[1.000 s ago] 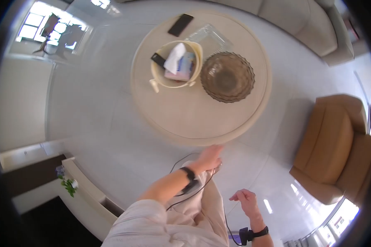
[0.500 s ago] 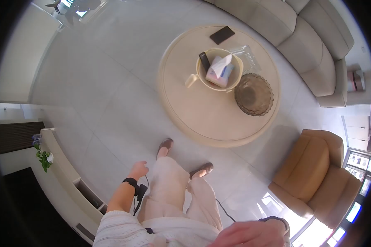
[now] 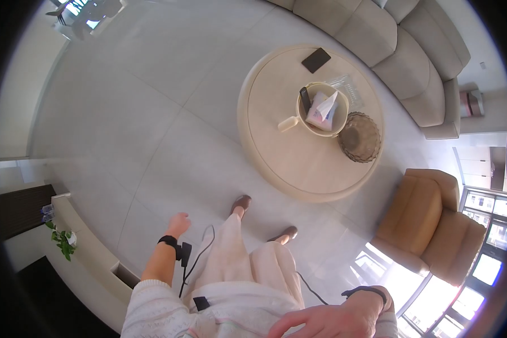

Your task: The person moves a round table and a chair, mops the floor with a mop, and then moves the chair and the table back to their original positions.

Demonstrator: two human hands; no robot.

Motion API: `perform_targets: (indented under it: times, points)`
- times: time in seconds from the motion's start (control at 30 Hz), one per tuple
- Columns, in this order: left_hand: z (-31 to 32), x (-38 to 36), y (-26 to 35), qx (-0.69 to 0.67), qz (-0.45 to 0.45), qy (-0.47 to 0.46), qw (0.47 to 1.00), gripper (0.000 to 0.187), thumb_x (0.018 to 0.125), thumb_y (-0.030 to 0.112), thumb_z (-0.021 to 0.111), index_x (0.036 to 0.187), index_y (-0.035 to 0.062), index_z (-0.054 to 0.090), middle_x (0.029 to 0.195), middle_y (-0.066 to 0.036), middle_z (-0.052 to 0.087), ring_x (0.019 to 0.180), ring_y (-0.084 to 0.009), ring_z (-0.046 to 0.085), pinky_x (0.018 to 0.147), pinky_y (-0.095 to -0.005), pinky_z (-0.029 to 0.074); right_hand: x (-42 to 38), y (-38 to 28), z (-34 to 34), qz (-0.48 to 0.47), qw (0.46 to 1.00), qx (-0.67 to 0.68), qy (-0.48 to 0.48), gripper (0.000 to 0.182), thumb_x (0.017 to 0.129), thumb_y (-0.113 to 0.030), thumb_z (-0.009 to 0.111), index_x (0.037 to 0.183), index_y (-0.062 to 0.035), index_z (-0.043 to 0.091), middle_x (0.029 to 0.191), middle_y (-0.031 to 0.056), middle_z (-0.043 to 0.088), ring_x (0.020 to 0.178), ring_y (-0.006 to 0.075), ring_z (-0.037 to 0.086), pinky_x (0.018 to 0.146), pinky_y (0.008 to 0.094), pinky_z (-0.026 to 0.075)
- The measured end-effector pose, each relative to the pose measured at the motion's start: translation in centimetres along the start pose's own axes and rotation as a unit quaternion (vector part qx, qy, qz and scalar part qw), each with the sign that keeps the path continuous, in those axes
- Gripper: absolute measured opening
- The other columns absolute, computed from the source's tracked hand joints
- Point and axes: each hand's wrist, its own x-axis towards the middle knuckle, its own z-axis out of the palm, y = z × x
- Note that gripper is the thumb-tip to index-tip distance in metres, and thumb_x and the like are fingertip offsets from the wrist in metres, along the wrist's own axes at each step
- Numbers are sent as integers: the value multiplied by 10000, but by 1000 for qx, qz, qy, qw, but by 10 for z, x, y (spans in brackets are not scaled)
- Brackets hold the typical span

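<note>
My left hand (image 3: 178, 223) hangs over the floor beside my left leg, loosely open, with its fingertips partly hidden and nothing visible in it. A black wrist strap (image 3: 169, 241) with a small box and cable sits just behind it. Close to my waist at the bottom edge, my right hand (image 3: 335, 322) is open, fingers apart, holding nothing that I can see; its lower part is cut off. Ahead stands a round table (image 3: 276, 152). On it are a cream basket (image 3: 343, 115) with a tissue pack (image 3: 320, 115) and a black remote (image 3: 305, 99), a brown glass bowl (image 3: 359, 138) and a dark tablet-like slab (image 3: 316, 60).
A clear plastic tray (image 3: 348, 89) lies behind the basket. The grey sofa (image 3: 372, 34) curves round the table's far side, and a tan armchair (image 3: 417, 219) stands on the right. Along the left runs a low cabinet (image 3: 90, 236) with a potted plant (image 3: 65, 239). Pale floor tiles (image 3: 135, 112) stretch ahead.
The table, with its things, has shifted right in the view, and the armchair slightly left and up. My left hand has swung left; my right hand shows more fully. My feet have changed position.
</note>
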Motion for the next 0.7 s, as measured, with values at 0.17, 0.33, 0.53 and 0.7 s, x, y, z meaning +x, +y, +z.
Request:
perform_targets:
  times: [0.17,0.33,0.53,0.7]
  points:
    - [-4,5,21,33,69,-25,997,317,710,231,518,965,67,610,973,-136,605,941,-302,550,810,-380,439,-8,-3,21,19,998,-26,-44,323,874,-229,478,1080,16,512,1086,162,560,1034,264,536,829,395,385]
    - [10,-14,14,9,119,21,993,326,697,238,521,955,61,610,953,-130,613,908,-310,561,782,-379,451,-57,21,40,250,962,-99,41,148,829,-27,528,957,-3,600,823,40,639,875,110,564,734,233,449]
    - [15,-41,-2,31,101,29,994,331,669,199,508,953,70,621,952,-142,612,905,-320,564,807,-373,447,-184,73,107,438,857,-24,271,77,814,-37,554,820,-9,626,805,69,649,679,114,584,632,222,460]
    - [32,-71,9,86,115,40,989,303,686,194,498,933,80,631,929,-153,612,904,-321,563,810,-375,446,-305,98,190,493,737,-45,461,188,820,-154,578,696,-14,604,628,53,621,536,61,538,458,194,407]
